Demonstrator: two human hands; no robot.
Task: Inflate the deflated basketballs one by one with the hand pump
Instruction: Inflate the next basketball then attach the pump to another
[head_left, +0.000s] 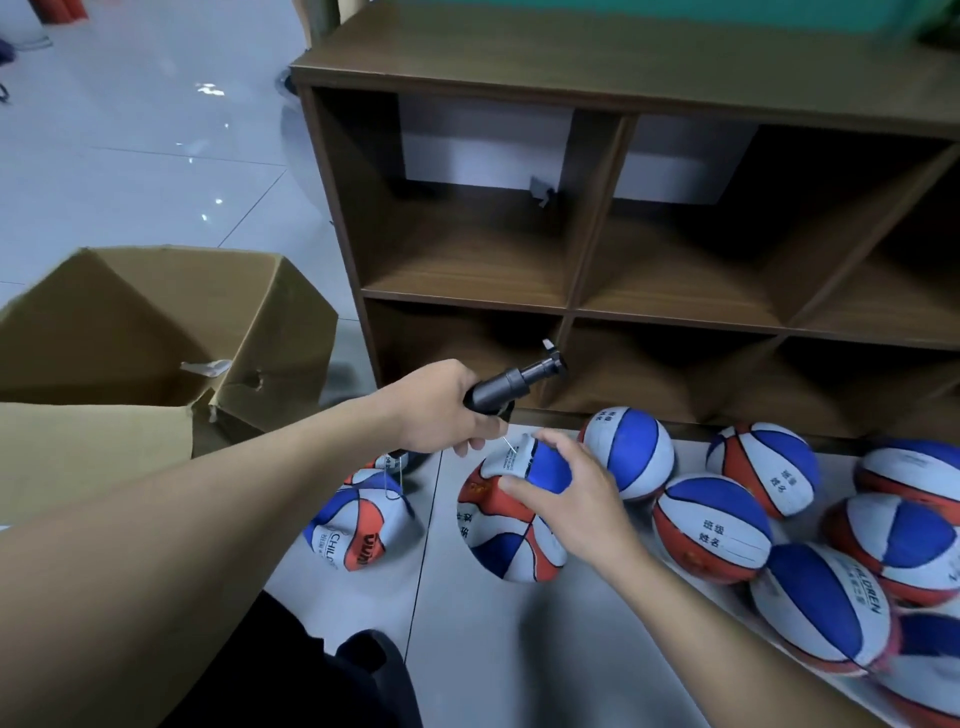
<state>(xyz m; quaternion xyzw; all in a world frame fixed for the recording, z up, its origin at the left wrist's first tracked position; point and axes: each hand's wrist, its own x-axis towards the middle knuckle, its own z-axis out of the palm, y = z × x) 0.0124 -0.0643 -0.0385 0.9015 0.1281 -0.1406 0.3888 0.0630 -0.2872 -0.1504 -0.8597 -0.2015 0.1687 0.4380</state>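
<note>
A: What is held by the left hand (441, 410)?

B: A dark grey hand pump (511, 379) is gripped in it, the fingers curled round the barrel. The nozzle end is pointed towards two o'clock, at the lower row of a brown wooden shelf unit (571, 306).

A: And the right hand (566, 493)?

B: It is laid over the top of a deflated basketball (506, 525), the thumb and fingers bent round its sunken upper part. The ball is thus held, not merely touched. A thin white string tag can be seen at the ball's twelve o'clock edge, just below the left hand.

A: Where is that ball placed?

B: On the grey tiled floor (467, 649), at the centre of the view. At its nine o'clock a second flat ball (358, 525) is found, well crumpled, printed with orange and blue panels. At its three o'clock a cluster of rounder balls (711, 525) is spread along the foot of the shelf unit, several touching one another.

A: Is the pump's needle set into the ball?

B: That cannot be told; the pump is seen above the ball and apart from it.

A: Anything else?

B: An open cardboard box (156, 332) is stood at nine o'clock, its flaps raised.
</note>
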